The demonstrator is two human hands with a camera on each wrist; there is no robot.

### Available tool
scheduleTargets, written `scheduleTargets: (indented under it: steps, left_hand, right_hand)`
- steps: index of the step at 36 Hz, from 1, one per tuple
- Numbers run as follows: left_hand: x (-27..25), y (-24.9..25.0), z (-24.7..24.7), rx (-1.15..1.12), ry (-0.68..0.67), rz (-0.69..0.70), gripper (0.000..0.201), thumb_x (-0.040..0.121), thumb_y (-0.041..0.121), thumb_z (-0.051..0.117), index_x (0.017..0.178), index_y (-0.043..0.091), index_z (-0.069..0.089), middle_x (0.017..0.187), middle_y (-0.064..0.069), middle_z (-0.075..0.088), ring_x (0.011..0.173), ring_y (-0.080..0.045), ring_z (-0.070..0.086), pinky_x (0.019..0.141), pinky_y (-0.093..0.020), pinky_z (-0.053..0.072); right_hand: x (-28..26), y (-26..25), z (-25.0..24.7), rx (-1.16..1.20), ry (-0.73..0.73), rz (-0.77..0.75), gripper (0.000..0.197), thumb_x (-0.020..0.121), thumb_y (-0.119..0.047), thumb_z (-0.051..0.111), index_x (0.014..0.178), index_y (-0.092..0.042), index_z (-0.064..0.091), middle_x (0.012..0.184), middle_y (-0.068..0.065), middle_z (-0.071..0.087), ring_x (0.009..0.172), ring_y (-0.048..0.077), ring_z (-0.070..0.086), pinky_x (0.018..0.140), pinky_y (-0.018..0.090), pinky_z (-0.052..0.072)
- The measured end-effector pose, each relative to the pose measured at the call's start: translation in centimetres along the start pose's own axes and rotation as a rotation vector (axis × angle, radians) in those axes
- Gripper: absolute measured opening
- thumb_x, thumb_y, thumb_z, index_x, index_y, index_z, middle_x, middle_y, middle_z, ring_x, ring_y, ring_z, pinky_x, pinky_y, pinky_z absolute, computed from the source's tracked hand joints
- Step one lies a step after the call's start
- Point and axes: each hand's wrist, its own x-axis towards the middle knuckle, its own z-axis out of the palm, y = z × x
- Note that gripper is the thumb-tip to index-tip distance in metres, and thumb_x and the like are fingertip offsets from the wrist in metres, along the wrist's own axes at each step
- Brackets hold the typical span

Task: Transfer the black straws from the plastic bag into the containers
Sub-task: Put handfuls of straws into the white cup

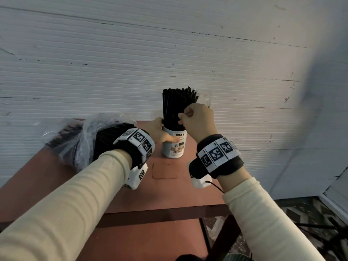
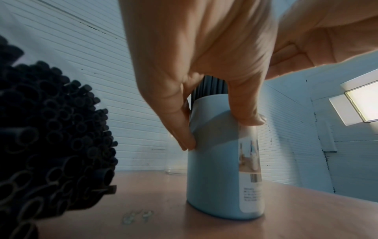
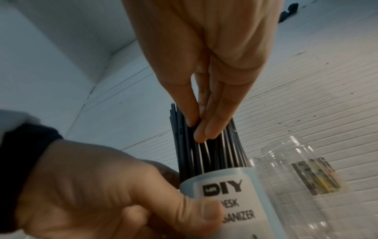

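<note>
Filling step: my left hand [image 1: 160,131] steadies the blue cup [image 1: 174,146] on the worktop [image 1: 169,191], its grip wrapped round the cup wall, while my right hand [image 1: 196,119] pinches the black straws [image 1: 177,104] standing in it. The cup looks nearly full. Next, I judge, comes another handful from the plastic bag [image 1: 84,136] at left, likely for the empty clear jar [image 3: 290,169] just beside the cup.
</note>
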Motion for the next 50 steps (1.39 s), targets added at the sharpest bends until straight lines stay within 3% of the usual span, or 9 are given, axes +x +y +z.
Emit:
scheduleTargets:
  steps: [12, 17, 24, 29, 35, 40, 44, 47, 50]
  left_hand:
    - [0.2, -0.4, 0.2, -0.022, 0.013, -0.003, 0.084, 0.073, 0.028, 0.085, 0.140, 0.008, 0.040, 0.134, -0.007, 0.057, 0.124, -0.025, 0.054, 0.101, -0.031, 0.043]
    - [0.1, -0.6, 0.6, -0.007, -0.008, 0.026, 0.095, 0.071, 0.038, 0.085, 0.144, 0.008, 0.031, 0.136, -0.009, 0.055, 0.125, -0.027, 0.053, 0.107, -0.043, 0.043]
    - [-0.6, -0.1, 0.2, -0.072, 0.002, 0.100, 0.094, 0.080, 0.023, 0.080, 0.150, 0.011, 0.018, 0.145, -0.009, 0.043, 0.134, -0.024, 0.044, 0.105, -0.033, 0.039]
    - [-1.7, -0.2, -3.5, 0.111, 0.297, 0.172, 0.062, 0.080, 0.031, 0.077, 0.135, 0.021, 0.051, 0.135, -0.004, 0.054, 0.125, -0.019, 0.050, 0.095, -0.028, 0.038]
    - [-3.5, -1.7, -10.1, 0.143, 0.590, 0.220, 0.024, 0.082, 0.028, 0.069, 0.106, 0.030, 0.068, 0.116, 0.003, 0.062, 0.108, -0.015, 0.058, 0.093, -0.032, 0.047]
    - [-4.9, -3.8, -14.1, 0.223, 0.327, 0.025, 0.042, 0.083, 0.025, 0.075, 0.123, 0.029, 0.061, 0.123, 0.000, 0.053, 0.115, -0.017, 0.052, 0.088, -0.025, 0.037]
    - [-5.8, -4.5, -15.3, 0.358, -0.046, -0.077, 0.061, 0.088, 0.014, 0.070, 0.141, 0.031, 0.047, 0.133, -0.006, 0.046, 0.126, -0.022, 0.048, 0.088, -0.022, 0.038]
    - [-5.2, -5.5, -15.7, 0.370, 0.006, -0.040, 0.053, 0.089, 0.002, 0.065, 0.130, 0.035, 0.055, 0.112, -0.010, 0.056, 0.069, -0.010, 0.053, 0.058, -0.011, 0.042]
    - [-4.3, -6.2, -16.0, 0.328, 0.067, -0.022, 0.047, 0.087, 0.000, 0.061, 0.114, 0.038, 0.063, 0.106, -0.006, 0.060, 0.090, -0.019, 0.060, 0.074, -0.028, 0.051]
  right_hand:
    - [0.9, -0.5, -1.8, -0.025, 0.253, -0.274, 0.035, 0.087, -0.026, 0.062, 0.116, -0.008, 0.053, 0.113, 0.007, 0.055, 0.095, 0.022, 0.058, 0.083, 0.035, 0.050]
    - [1.3, 0.8, -1.6, -0.156, -0.015, -0.335, 0.060, 0.094, -0.033, 0.054, 0.146, -0.011, 0.035, 0.152, 0.010, 0.031, 0.139, 0.028, 0.031, 0.114, 0.040, 0.029]
    - [0.8, 2.2, -0.9, -0.114, -0.108, -0.272, 0.093, 0.085, -0.044, 0.068, 0.153, -0.012, 0.012, 0.161, 0.009, 0.005, 0.149, 0.026, 0.004, 0.117, 0.039, 0.011]
    - [0.6, 2.7, -1.5, -0.051, -0.153, -0.078, 0.122, 0.074, -0.054, 0.075, 0.153, -0.006, -0.006, 0.162, 0.010, -0.002, 0.149, 0.020, 0.001, 0.121, 0.037, 0.012]
    - [1.2, 3.1, -1.3, -0.093, -0.505, 0.142, 0.109, 0.069, -0.057, 0.078, 0.151, -0.014, 0.019, 0.148, 0.004, 0.039, 0.136, 0.023, 0.039, 0.102, 0.029, 0.034]
    - [1.5, 3.1, 0.1, -0.035, -0.659, 0.153, 0.067, 0.079, -0.039, 0.076, 0.135, -0.018, 0.047, 0.121, -0.002, 0.060, 0.101, 0.012, 0.060, 0.072, 0.020, 0.054]
    - [2.4, 3.0, 1.6, 0.003, -0.657, 0.188, 0.071, 0.074, -0.041, 0.080, 0.134, -0.021, 0.048, 0.123, 0.000, 0.061, 0.107, 0.019, 0.063, 0.088, 0.039, 0.057]
    - [3.1, 2.4, 3.0, 0.032, -0.666, 0.199, 0.073, 0.073, -0.041, 0.081, 0.135, -0.023, 0.047, 0.124, 0.001, 0.062, 0.108, 0.020, 0.063, 0.093, 0.043, 0.054]
    - [4.3, 2.4, 5.1, 0.034, -0.619, 0.233, 0.086, 0.068, -0.047, 0.082, 0.140, -0.024, 0.042, 0.127, 0.001, 0.061, 0.111, 0.020, 0.062, 0.094, 0.044, 0.053]
